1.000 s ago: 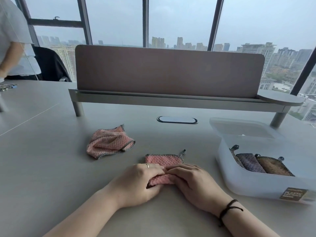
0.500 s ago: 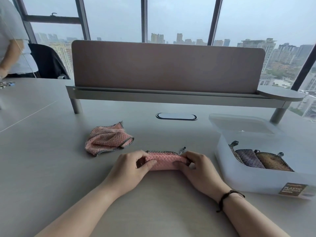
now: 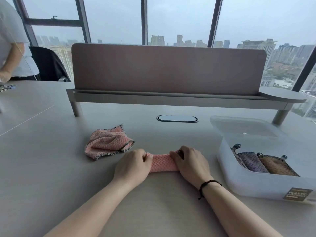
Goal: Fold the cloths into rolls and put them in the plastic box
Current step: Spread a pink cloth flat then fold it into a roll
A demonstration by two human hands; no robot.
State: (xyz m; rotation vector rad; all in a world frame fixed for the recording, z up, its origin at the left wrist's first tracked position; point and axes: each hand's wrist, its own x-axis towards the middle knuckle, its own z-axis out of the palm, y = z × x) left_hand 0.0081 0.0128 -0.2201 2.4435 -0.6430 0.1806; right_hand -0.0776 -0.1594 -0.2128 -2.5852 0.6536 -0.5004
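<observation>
Grey desk (image 3: 51, 168) ran beneath tall windows, with a brown divider panel (image 3: 168, 69) standing across its far side. Left hand (image 3: 132, 166) was curled shut over the left end of a pink rolled cloth (image 3: 162, 163), fingers tucked around it. Right hand (image 3: 191, 162) was clamped likewise on the right end, where dark checked trim showed under the fingertips. Roll lay flat on the desk between both hands, crosswise to the forearms. Second pink cloth (image 3: 107, 143) sat crumpled and untouched just beyond the left hand. Plastic box (image 3: 253, 183), lidless, stood to the right, near the right hand, holding a purple roll (image 3: 251, 161) and a brown roll (image 3: 275, 165) side by side.
</observation>
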